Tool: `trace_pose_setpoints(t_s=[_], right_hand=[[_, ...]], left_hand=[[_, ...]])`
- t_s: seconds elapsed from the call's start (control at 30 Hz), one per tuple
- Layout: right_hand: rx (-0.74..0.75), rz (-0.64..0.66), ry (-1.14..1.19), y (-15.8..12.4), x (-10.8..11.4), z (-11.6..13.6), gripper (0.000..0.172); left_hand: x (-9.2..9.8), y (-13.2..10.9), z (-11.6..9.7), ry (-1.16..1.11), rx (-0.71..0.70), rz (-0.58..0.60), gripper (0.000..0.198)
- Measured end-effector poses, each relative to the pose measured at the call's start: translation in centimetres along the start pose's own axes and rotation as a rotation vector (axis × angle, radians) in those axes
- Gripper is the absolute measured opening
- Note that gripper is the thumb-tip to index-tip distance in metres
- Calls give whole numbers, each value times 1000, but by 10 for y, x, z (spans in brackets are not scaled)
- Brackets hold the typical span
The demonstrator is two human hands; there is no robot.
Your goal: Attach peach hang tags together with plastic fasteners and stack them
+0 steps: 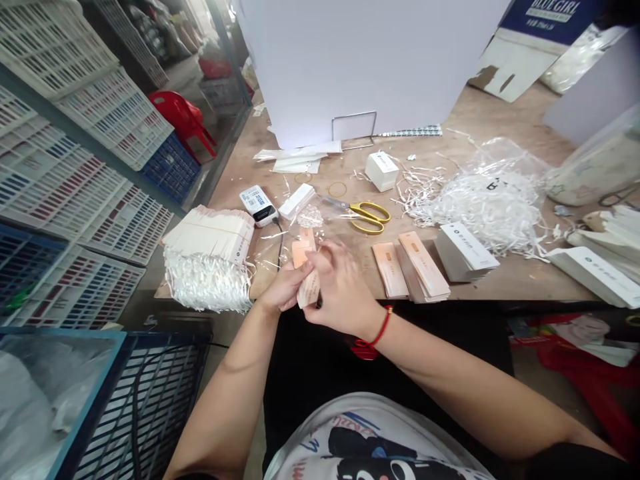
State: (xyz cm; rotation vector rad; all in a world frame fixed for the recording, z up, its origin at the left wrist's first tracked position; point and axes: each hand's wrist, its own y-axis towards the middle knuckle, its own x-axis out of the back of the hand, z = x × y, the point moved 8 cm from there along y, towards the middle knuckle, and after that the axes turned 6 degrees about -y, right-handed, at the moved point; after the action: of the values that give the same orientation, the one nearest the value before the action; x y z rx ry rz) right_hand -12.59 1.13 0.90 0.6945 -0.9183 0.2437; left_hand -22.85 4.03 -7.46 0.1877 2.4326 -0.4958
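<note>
Both of my hands meet at the table's front edge around some orange and cream printed paper tags (302, 256). My left hand (289, 288) pinches the tags from the left, its thumb across them. From the right, my right hand (343, 283) curls its fingers round the same tags and covers part of them. Just right of my hands lie two stacks of orange tags (419, 265), and beside them a stack of white tags (465, 250). To the left is a thick row of tags with white strings (210, 243) hanging over the edge.
Yellow-handled scissors (370, 217) lie behind my hands, near a small white device (258, 205) with a cable. A heap of white strings (490, 207) in clear plastic is at the right. A large white board (365, 67) stands at the back. Plastic crates (85, 167) fill the left side.
</note>
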Motion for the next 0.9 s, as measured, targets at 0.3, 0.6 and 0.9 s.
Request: trace_pose_setpoints(t_s=[0.3, 0.6, 0.9], right_hand=[[114, 539, -470, -14, 63, -75, 95], [13, 780, -632, -16, 28, -110, 115], [63, 441, -339, 2, 14, 0, 119]], left_hand=[[3, 6, -2, -133, 88, -24, 23], [4, 7, -1, -214, 194, -37, 37], [6, 9, 4, -162, 125, 46, 34]])
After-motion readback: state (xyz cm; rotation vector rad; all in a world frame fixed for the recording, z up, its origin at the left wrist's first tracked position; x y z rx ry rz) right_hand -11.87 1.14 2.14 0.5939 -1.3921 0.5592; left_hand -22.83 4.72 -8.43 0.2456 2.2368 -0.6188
